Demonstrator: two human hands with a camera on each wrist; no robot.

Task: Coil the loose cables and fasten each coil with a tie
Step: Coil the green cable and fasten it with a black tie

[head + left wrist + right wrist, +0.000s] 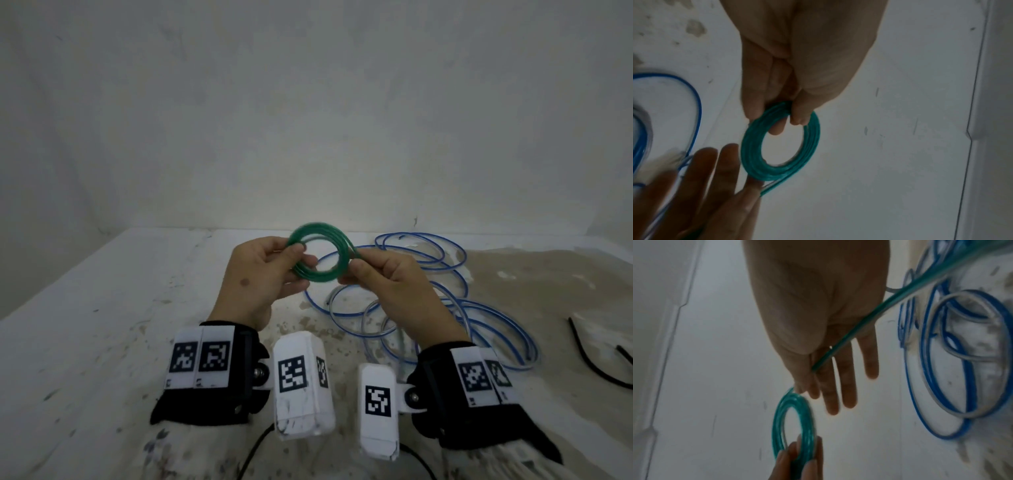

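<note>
Both wrist views are dim and soft, and in each the far hand is blurred. Where the fingers of the left hand (pixel 255 274) cover the green coil (pixel 318 253), the turns beneath cannot be counted. In the head view the wrist-worn cameras and the right hand (pixel 387 284) cover part of the blue cable (pixel 455 274), so its ends cannot be traced. Two black wires (pixel 589 356) beyond the right hand run off the frame edge; what they are cannot be told. The green coil is a small flat ring of several turns of thin, glossy green cable, held upright in the air above the tabletop (pixel 85 325), between the two hands. The left hand pinches the coil's near-left side, thumb on one face and fingers on the other, with one fingertip showing through the opening in the left wrist view. The right hand pinches the green cable between thumb and forefinger just where it leaves the coil's right edge; its other fingers are stretched out loosely. In the right wrist view the free green tail (pixel 890 300) runs back across the palm towards the wrist and out of frame, its end unseen. The blue cable lies on the tabletop below and to the outer side of the right hand, in wide, loose, overlapping loops, some stretches looking clear or grey. No fastening shows on either cable.
</note>
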